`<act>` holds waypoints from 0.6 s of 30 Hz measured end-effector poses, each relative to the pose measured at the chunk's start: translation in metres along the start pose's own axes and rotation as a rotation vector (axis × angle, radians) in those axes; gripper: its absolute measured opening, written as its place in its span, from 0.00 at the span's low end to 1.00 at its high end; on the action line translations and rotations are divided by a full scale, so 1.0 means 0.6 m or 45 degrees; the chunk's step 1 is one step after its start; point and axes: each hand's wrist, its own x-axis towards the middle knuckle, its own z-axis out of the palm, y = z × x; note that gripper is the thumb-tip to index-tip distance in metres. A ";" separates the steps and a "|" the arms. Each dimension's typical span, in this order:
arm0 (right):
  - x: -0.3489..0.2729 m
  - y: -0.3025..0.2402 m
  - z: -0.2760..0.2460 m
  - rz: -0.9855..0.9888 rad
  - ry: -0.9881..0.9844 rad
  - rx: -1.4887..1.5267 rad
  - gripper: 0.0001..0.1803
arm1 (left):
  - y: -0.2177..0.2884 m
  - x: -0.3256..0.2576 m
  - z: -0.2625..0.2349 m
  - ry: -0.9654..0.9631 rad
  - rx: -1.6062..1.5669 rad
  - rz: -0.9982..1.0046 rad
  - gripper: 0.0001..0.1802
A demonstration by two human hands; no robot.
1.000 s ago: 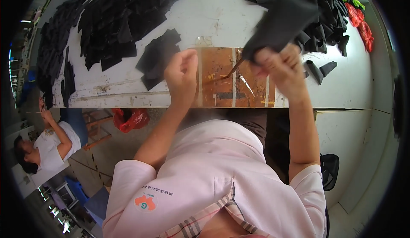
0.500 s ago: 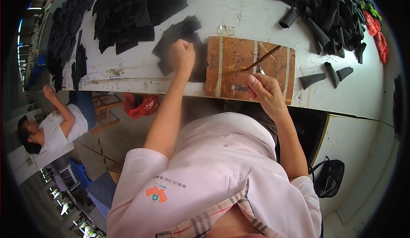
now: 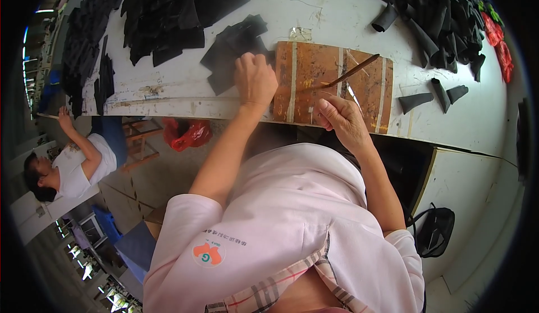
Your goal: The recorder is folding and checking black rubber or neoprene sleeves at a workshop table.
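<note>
My left hand (image 3: 256,82) is curled closed, back of the hand up, between a small pile of black fabric pieces (image 3: 230,46) and the left edge of a brown board (image 3: 311,68). What its fingers hold, if anything, is hidden beneath them. My right hand (image 3: 345,123) is over the board's near part, thumb pressed on the bent index finger; I cannot make out anything in that pinch. Just beyond it a dark brown stick (image 3: 353,70) slants across the board. A thin silvery tool (image 3: 353,95) shows beside the knuckles, its lower part hidden by the hand.
Black fabric stacks (image 3: 163,21) cover the white table's (image 3: 314,9) left side. Rolled black tubes (image 3: 432,21) heap at the right, with several loose ones (image 3: 416,103) nearer. A red plastic bag (image 3: 188,134) is below the table edge. Another person (image 3: 84,155) sits at left.
My left hand has moved right, from over the small fabric pile to the board's left edge. My right hand has shifted slightly left across the board, uncovering more of the silvery tool.
</note>
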 end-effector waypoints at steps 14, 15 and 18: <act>-0.026 -0.148 -0.005 -0.613 0.090 -0.534 0.17 | 0.064 -0.001 -0.191 -1.006 -1.924 -0.046 0.04; -0.029 -0.141 -0.012 -0.518 0.032 -0.308 0.14 | 0.066 -0.001 -0.196 -1.033 -1.820 -0.059 0.05; -0.044 -0.128 -0.024 -0.375 0.013 -0.031 0.08 | 0.076 -0.012 -0.189 -1.024 -1.942 -0.131 0.06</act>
